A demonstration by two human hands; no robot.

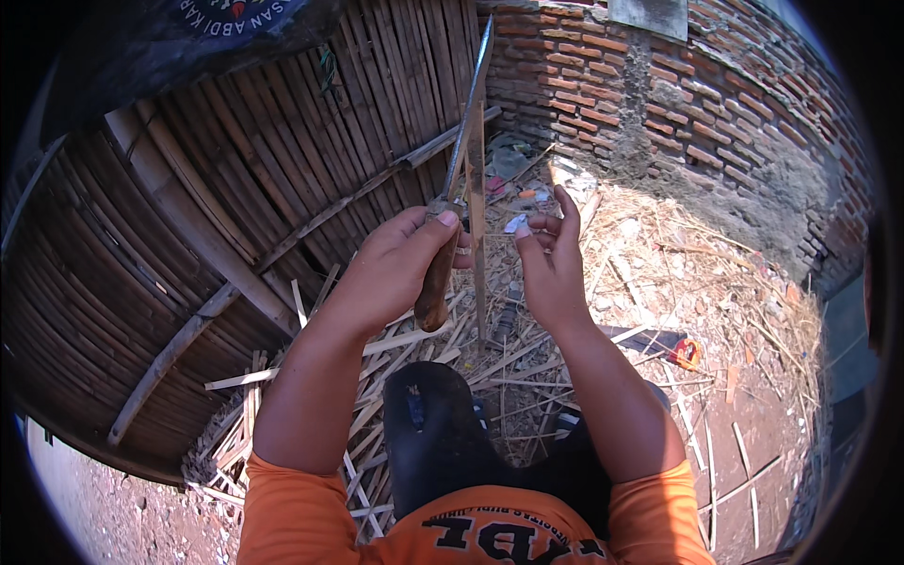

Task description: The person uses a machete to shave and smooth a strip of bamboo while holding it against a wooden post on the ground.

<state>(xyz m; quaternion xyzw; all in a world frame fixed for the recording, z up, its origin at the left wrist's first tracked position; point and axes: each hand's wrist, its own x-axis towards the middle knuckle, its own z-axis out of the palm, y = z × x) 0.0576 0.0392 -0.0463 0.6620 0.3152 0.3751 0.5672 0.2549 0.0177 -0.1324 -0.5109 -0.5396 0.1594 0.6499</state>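
My left hand (400, 268) is closed round the brown wooden handle (436, 287) of a machete, whose long narrow blade (468, 118) points up and away. Close to the right of the blade stands a thin upright bamboo strip (477, 273). The left fingertips reach the strip's edge, but I cannot tell whether they grip it. My right hand (554, 268) is raised a little to the right of the strip, fingers apart and partly bent, with nothing visible in it. A small white scrap (515, 223) shows beside its thumb; whether they touch is unclear.
Split bamboo strips (377, 344) litter the ground around my legs. A slatted bamboo wall (254, 151) rises on the left, a brick wall (697, 122) at the back right. Straw and debris (659, 240) lie below it. A dark tool with an orange handle (686, 354) rests beside my right forearm.
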